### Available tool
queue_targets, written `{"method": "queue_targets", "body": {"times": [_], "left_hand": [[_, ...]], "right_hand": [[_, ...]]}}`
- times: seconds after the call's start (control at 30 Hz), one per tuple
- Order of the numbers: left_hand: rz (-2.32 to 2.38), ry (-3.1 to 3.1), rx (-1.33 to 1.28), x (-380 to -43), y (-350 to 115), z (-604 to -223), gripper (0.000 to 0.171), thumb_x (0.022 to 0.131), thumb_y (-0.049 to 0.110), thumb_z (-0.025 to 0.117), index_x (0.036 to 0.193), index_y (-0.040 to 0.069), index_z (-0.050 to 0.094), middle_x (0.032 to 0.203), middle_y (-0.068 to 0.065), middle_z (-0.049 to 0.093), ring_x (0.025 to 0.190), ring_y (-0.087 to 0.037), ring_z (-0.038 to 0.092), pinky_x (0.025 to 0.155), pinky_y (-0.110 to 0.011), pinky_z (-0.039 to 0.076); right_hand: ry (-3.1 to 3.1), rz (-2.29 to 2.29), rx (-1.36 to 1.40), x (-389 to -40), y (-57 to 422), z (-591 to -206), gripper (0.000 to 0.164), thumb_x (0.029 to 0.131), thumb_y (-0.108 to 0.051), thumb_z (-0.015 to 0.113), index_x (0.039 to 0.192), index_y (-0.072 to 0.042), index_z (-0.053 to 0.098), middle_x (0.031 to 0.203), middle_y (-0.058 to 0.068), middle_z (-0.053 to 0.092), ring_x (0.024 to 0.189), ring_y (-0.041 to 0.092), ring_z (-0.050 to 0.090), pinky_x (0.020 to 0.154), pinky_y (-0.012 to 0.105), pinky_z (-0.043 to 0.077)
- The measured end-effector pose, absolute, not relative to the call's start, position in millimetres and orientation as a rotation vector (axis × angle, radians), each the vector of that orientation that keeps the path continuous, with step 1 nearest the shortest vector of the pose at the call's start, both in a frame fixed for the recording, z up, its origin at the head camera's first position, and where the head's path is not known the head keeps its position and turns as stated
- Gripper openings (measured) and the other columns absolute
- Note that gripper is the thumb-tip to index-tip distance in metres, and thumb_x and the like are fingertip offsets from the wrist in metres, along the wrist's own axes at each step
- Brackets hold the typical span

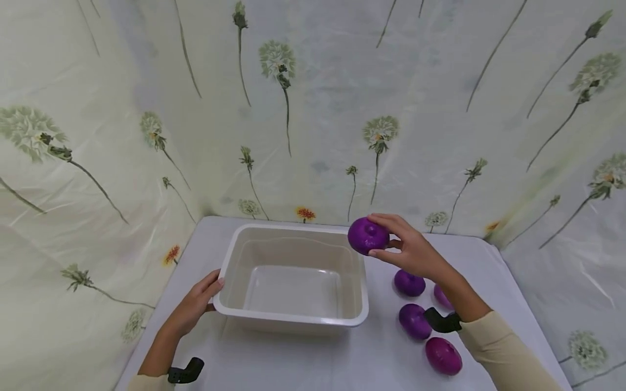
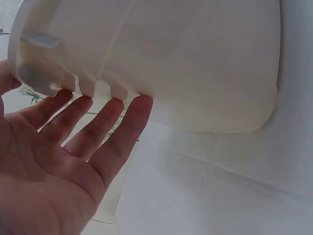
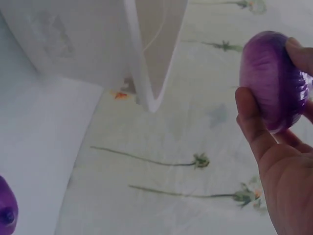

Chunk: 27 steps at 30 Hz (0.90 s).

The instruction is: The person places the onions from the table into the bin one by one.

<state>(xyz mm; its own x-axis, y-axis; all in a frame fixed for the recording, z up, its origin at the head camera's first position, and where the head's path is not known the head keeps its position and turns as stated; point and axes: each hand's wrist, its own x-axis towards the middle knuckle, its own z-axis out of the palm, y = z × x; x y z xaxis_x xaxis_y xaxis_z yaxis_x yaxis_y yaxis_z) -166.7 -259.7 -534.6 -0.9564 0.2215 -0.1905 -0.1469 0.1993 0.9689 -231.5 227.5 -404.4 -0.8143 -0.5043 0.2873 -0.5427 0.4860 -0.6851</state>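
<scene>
A purple onion [image 1: 368, 236] is held up by my right hand [image 1: 408, 250] above the basin's far right corner. The right wrist view shows the thumb and fingers round the onion [image 3: 266, 81]. My left hand [image 1: 195, 301] holds the left side of a cream plastic basin [image 1: 293, 314]. In the left wrist view the thumb is at the rim, and the fingers [image 2: 110, 134] touch the basin's outer wall [image 2: 205, 63]. Nothing lies inside the basin.
Several more onions lie on the white-covered table right of the basin, among them a purple one [image 1: 414, 321] and a redder one [image 1: 443, 356]. The right forearm partly covers another onion [image 1: 442, 297]. A flower-printed sheet [image 1: 323, 108] hangs behind and at both sides.
</scene>
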Motion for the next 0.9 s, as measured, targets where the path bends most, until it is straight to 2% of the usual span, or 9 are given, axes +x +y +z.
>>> {"method": "queue_targets", "body": {"times": [0.17, 0.6, 0.9], "left_hand": [[1.821, 2.191, 0.065, -167, -261, -534, 0.056, 0.106, 0.04, 0.044, 0.154, 0.013, 0.034, 0.145, -0.021, 0.048, 0.115, -0.032, 0.059, 0.091, -0.049, 0.054], [1.82, 2.18, 0.046, -170, -260, -535, 0.057, 0.105, 0.042, 0.045, 0.154, 0.014, 0.035, 0.146, -0.019, 0.048, 0.117, -0.031, 0.058, 0.093, -0.05, 0.054], [1.836, 2.175, 0.044, -170, -262, -537, 0.058, 0.105, 0.042, 0.046, 0.155, 0.014, 0.034, 0.148, -0.02, 0.046, 0.117, -0.031, 0.059, 0.091, -0.049, 0.055]], "right_hand": [[-2.638, 1.294, 1.063, -243, 197, -394, 0.071, 0.087, -0.014, 0.078, 0.15, -0.017, 0.045, 0.149, 0.01, 0.043, 0.124, 0.029, 0.056, 0.088, 0.03, 0.057], [-2.639, 1.422, 1.251, -266, 132, -387, 0.069, 0.085, -0.011, 0.079, 0.147, -0.012, 0.048, 0.147, 0.014, 0.043, 0.125, 0.033, 0.055, 0.084, 0.031, 0.059], [-2.711, 1.359, 1.357, -277, 88, -400, 0.068, 0.086, -0.017, 0.08, 0.146, -0.012, 0.049, 0.148, 0.015, 0.043, 0.123, 0.033, 0.057, 0.084, 0.03, 0.058]]}}
